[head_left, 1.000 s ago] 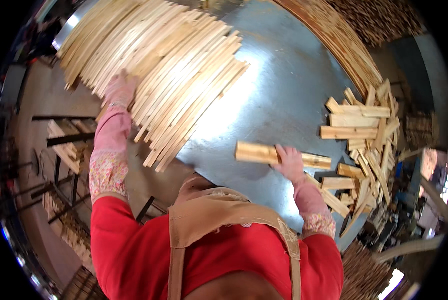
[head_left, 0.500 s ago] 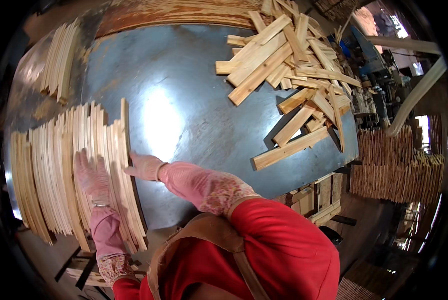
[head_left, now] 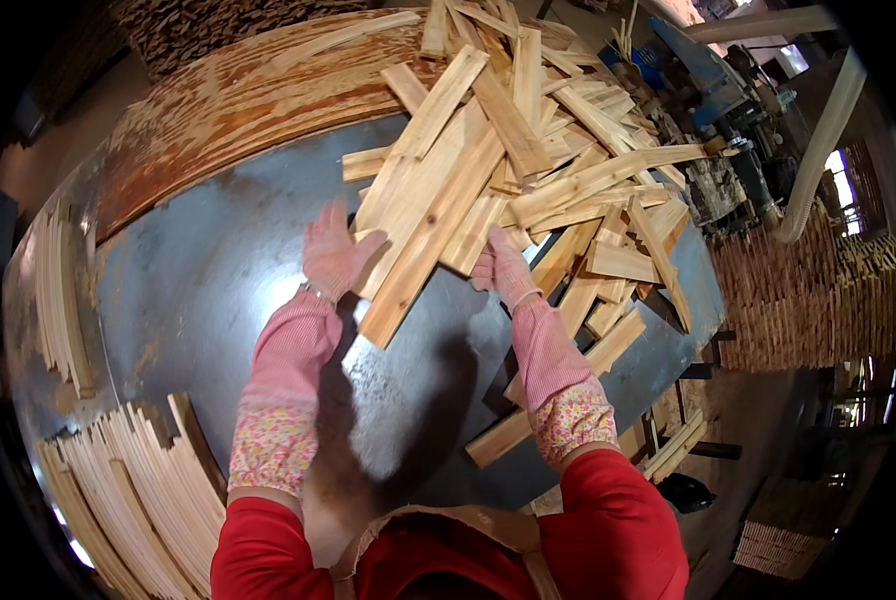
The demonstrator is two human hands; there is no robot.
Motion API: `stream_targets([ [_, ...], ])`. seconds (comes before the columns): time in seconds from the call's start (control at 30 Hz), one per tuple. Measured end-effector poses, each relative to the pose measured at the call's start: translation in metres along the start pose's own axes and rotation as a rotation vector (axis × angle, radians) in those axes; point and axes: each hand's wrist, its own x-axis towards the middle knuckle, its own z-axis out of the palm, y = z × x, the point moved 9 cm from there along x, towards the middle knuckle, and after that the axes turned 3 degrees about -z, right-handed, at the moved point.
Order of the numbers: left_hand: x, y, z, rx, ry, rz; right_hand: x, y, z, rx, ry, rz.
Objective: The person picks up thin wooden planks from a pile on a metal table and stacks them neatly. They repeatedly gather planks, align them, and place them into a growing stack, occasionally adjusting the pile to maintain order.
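Both hands have left the row of pale strips [head_left: 133, 495] at the near left, where they were half a second ago, and are now over at the heap of loose boards [head_left: 588, 150]. From where I stand, the left hand [head_left: 336, 250], in a thin pinkish glove, has its grip spread, fingers up and thumb out against the edge of a broad, smooth pale board [head_left: 423, 185]. Next to that lies a long knotted plank [head_left: 434, 232], honey-coloured, its square-cut end jutting over the metal counter [head_left: 198, 250]. The right hand [head_left: 508, 270] has its fingers gathered at the near end of a short flat board [head_left: 474, 235]; I can't tell whether that grip is pinching it or only touching.

Those boards lie at the front left of the heap, flat-faced and straight-sided, while the rest crisscross behind and to the right at all angles. Bare sheet metal shines dull blue-grey below them, with rusty brown smears. Along the far edge runs a rough wooden panel [head_left: 258, 80], reddish and streaky with grain. Ribbed pink sleeves [head_left: 298, 340] end in flowered cloth cuffs [head_left: 273, 445].
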Motion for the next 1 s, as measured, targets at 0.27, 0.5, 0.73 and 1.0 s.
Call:
stream_targets([
  [0.27,-0.055,-0.005,0.022,-0.265,-0.356,-0.349,-0.062,0.032,0.080,-0.339,0.124,-0.057],
  [0.5,-0.345,-0.090,0.004,-0.256,-0.532,-0.661,-0.268,0.145,0.067,-0.758,-0.202,0.038],
  [0.73,-0.470,-0.130,-0.040,-0.308,-0.072,-0.683,-0.375,0.225,0.059,-0.585,-0.257,-0.076],
  [1.0,-0.488,-0.130,-0.060,-0.374,-0.166,-0.740,-0.476,0.227,0.231,-1.622,-0.839,-0.447],
])
